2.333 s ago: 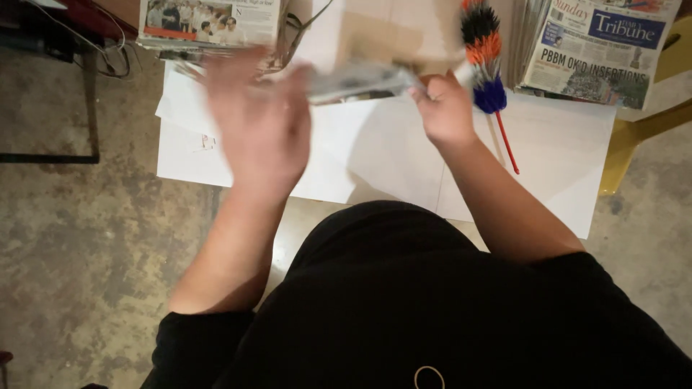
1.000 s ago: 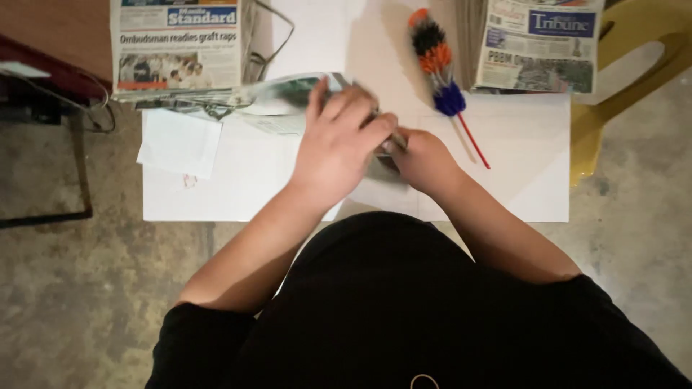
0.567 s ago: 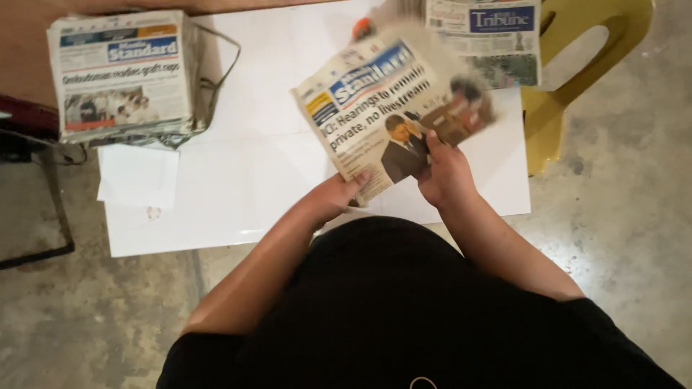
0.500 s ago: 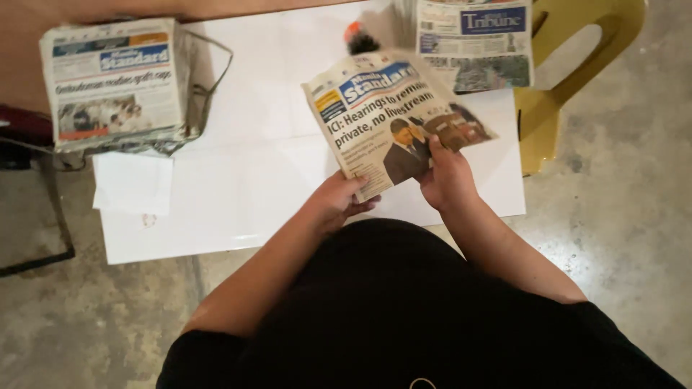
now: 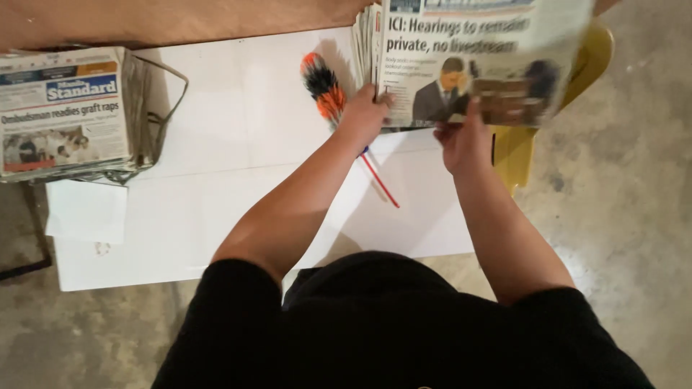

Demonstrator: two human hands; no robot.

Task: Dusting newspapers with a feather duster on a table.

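Both my hands hold one folded newspaper (image 5: 490, 65) at the far right of the white table (image 5: 216, 216), above a stack of newspapers (image 5: 364, 43) there. My left hand (image 5: 364, 115) grips its left lower corner. My right hand (image 5: 465, 140) grips its bottom edge near the middle. The paper is blurred. A feather duster (image 5: 324, 90) with black, orange and blue tufts and a red handle lies just left of my left hand, partly under my wrist.
A second stack of newspapers (image 5: 68, 115), tied with string, sits at the table's far left. A loose white sheet (image 5: 86, 212) lies below it. A yellow chair (image 5: 519, 144) stands right of the table. Concrete floor (image 5: 627, 216) surrounds everything.
I took a newspaper from in front of me and carried it up and to the right, over the right-hand stack. My view swung right with it.
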